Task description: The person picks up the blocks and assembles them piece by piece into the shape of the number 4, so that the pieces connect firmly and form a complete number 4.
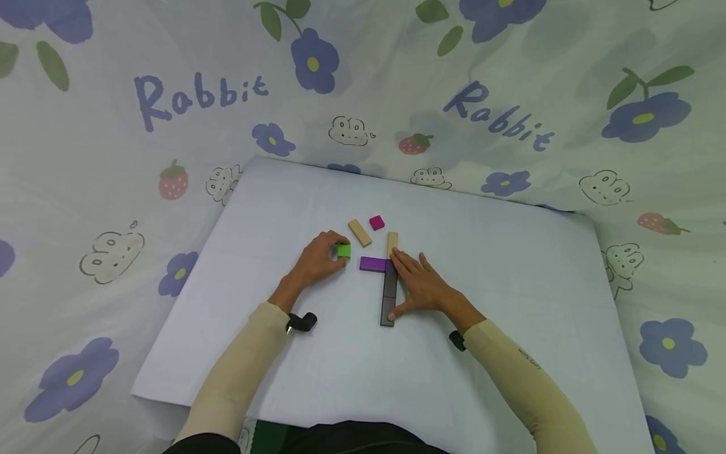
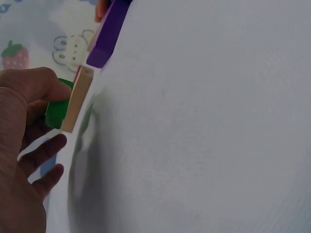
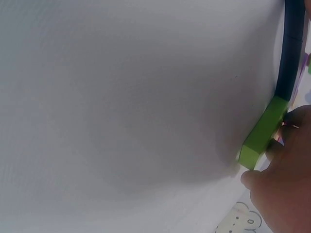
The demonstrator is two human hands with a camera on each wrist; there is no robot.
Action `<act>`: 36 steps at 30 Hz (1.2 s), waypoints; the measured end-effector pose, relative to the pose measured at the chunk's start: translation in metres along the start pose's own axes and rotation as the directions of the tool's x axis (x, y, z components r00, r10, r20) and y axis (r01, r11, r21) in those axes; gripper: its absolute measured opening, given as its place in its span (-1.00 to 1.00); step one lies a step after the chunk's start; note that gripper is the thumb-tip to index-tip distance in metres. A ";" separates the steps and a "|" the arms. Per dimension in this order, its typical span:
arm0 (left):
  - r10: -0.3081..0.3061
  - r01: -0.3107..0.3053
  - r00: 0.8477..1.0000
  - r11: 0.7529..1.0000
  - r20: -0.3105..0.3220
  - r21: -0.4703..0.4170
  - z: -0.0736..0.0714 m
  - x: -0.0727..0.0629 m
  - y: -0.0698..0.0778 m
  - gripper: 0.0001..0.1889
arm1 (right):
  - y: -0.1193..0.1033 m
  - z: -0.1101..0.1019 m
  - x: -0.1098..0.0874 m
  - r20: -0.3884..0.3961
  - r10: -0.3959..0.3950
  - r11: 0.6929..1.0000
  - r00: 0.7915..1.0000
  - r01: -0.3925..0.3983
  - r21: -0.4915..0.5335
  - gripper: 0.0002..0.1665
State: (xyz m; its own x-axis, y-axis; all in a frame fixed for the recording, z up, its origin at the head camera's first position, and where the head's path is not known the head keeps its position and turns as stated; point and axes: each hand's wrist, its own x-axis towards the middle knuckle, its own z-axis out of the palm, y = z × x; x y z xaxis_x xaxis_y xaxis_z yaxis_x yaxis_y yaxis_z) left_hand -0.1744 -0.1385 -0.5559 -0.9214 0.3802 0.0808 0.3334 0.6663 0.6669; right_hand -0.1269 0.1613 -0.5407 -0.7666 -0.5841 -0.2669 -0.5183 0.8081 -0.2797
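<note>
My left hand (image 1: 321, 257) pinches a small green block (image 1: 343, 250) between thumb and fingers, left of a purple block (image 1: 372, 264). In the left wrist view, the green block (image 2: 58, 109) overlaps a tan block (image 2: 77, 102). My right hand (image 1: 422, 285) lies spread along the right side of a row of blocks, thumb over the near dark grey block (image 1: 388, 312) and fingertips near the far tan block (image 1: 392, 239). That row's far block (image 3: 262, 136) looks green in the right wrist view. The purple block extends left from the row.
A loose tan block (image 1: 360, 232) and a magenta cube (image 1: 377, 222) lie beyond the hands. The white tabletop (image 1: 510, 284) ends at a patterned cloth (image 1: 363, 94) behind and at the sides. Black wrist devices sit on both arms.
</note>
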 end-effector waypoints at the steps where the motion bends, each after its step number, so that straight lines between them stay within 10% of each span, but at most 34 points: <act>1: 0.003 -0.003 1.000 1.000 0.004 -0.002 0.000 -0.001 0.002 -0.58 | 0.000 0.000 0.000 0.001 0.001 1.000 1.000 -0.001 0.001 0.81; 36: 0.103 -0.110 0.992 0.988 0.073 0.105 0.016 0.001 0.014 -0.63 | 0.001 0.001 0.000 0.000 -0.002 1.000 1.000 0.002 0.014 0.82</act>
State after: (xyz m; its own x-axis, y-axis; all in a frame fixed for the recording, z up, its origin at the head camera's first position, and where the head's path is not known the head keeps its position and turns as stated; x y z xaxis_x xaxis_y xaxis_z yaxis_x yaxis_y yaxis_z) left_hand -0.1674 -0.1187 -0.5584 -0.8652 0.4924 0.0945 0.4518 0.6842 0.5725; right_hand -0.1272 0.1617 -0.5415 -0.7659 -0.5853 -0.2662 -0.5140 0.8060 -0.2934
